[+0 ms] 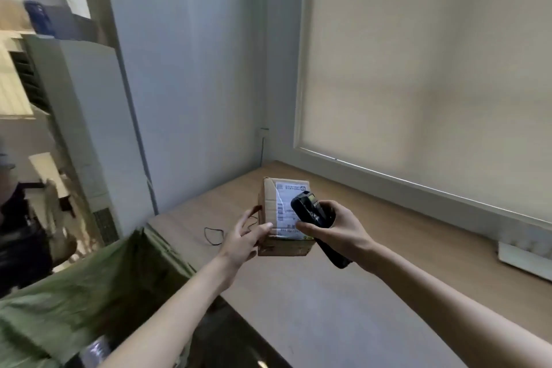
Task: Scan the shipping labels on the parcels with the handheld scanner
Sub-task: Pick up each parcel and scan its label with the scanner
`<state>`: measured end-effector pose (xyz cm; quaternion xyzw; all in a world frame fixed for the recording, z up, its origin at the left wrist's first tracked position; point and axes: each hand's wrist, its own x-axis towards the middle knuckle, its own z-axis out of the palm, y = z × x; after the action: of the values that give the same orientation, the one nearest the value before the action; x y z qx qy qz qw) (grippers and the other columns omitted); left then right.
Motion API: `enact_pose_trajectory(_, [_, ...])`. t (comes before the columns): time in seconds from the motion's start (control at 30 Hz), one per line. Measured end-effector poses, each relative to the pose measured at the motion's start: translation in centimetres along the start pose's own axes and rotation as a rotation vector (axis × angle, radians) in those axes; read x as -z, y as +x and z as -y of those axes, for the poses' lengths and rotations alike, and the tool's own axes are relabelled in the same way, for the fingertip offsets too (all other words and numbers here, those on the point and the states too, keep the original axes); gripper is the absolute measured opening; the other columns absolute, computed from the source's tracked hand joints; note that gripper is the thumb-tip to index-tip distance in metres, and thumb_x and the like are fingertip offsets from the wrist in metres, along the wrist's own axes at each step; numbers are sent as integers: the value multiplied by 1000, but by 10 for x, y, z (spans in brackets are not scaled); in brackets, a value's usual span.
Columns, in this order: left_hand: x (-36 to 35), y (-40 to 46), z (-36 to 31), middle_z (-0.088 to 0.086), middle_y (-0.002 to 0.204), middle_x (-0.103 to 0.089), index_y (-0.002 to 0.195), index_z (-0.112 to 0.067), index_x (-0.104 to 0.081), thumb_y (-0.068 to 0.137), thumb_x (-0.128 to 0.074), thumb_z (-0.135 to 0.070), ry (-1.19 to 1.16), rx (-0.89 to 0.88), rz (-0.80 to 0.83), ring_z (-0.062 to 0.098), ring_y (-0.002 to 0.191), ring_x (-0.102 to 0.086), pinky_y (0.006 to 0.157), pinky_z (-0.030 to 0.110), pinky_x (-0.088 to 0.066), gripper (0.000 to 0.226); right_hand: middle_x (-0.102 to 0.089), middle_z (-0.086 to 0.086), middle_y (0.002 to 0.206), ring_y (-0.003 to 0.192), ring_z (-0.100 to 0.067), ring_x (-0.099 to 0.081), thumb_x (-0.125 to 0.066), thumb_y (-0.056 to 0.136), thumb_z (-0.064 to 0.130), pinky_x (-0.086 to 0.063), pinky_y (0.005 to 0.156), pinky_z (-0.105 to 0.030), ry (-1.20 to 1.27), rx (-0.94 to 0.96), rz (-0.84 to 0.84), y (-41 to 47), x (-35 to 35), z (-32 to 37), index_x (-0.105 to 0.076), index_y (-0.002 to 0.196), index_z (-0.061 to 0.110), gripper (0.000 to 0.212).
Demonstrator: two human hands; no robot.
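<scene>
A small brown cardboard parcel (270, 200) stands on the wooden table (343, 293), its white shipping label (286, 212) facing up towards me. My left hand (243, 240) holds the parcel's near left side, with the thumb on its top edge and the fingers spread along the side. My right hand (337, 228) grips a black handheld scanner (312, 212), whose head hovers just over the label's right part. The scanner's handle sticks out below my wrist.
A thin black loop of cord (213, 236) lies on the table left of the parcel. A green sack (89, 287) sits at the table's left edge. A white power strip (525, 260) lies by the window blind at right. A white cabinet and a person stand at far left.
</scene>
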<state>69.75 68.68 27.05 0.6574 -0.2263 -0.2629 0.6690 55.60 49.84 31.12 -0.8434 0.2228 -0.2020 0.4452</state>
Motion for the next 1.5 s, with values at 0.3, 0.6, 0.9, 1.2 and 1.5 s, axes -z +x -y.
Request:
enact_pose_trajectory(0.3, [240, -41, 30, -23, 92, -72, 127, -45, -58, 79, -82, -38, 14, 13, -451, -12, 79, -68, 57, 10, -52, 54, -70, 15, 108, 99, -3, -68, -89, 70, 62, -58, 91, -28, 32, 155, 378, 62, -238, 93, -58, 114, 38, 59])
enact_pose_trajectory(0.6, [373, -34, 93, -1, 152, -44, 143, -44, -50, 84, -75, -47, 156, 136, -710, 13, 125, -43, 101, 33, -35, 64, -70, 13, 117, 93, 0, -69, -87, 67, 68, -59, 77, -22, 49, 196, 596, 126, -408, 112, -57, 134, 28, 84])
enact_pose_trajectory(0.9, [422, 29, 192, 4, 144, -56, 137, -45, -55, 79, -79, -49, 101, 330, -791, 23, 127, -56, 111, 46, -44, 62, -67, 5, 130, 110, -17, -66, -83, 67, 73, -58, 96, -44, -168, 181, 639, 190, -508, 51, -51, 144, 22, 98])
enact_pose_trajectory(1.2, [437, 67, 253, 4, 134, -65, 136, -50, -53, 78, -79, -53, 10, 493, -734, 25, 120, -63, 104, 49, -50, 64, -66, 9, 129, 100, -9, -59, -80, 72, 72, -49, 68, -24, -309, 128, 657, 213, -554, 1, -49, 145, 24, 93])
enact_pose_trajectory(1.5, [439, 93, 253, 4, 149, -46, 140, -32, -53, 92, -66, -48, 133, 504, -664, 22, 139, -41, 104, 34, -37, 52, -66, 4, 127, 111, -19, -66, -80, 72, 73, -58, 94, -45, -294, 57, 644, 228, -536, -10, -49, 145, 22, 95])
